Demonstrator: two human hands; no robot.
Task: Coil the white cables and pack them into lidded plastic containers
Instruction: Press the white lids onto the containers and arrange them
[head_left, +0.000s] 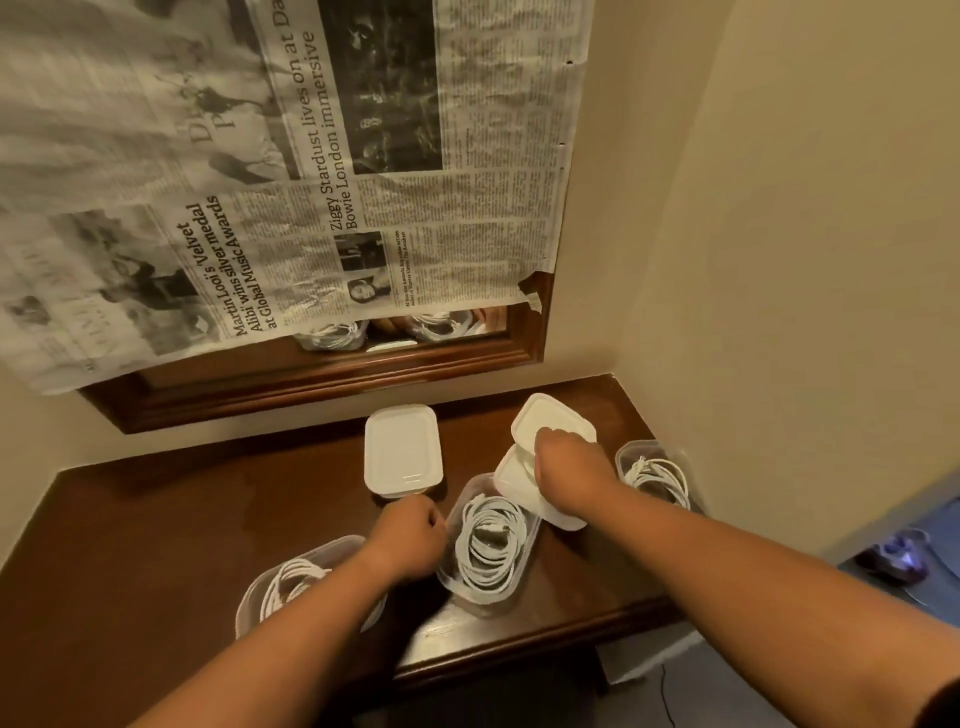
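White cable (488, 540) lies coiled in the open middle container (480, 603), near on the table (208, 519). The left hand (410, 540) curls at its left wall, likely steadying it; whether it actually grasps is unclear. The right hand (566, 467) grasps a lid (511, 475) just beyond, probably to close it.

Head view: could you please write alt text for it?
A person's right hand grips a white lid beside an open container holding a coiled white cable, the left hand curled at its rim. A near-left container and a far-right container hold cables; a lidded container stands on the table.
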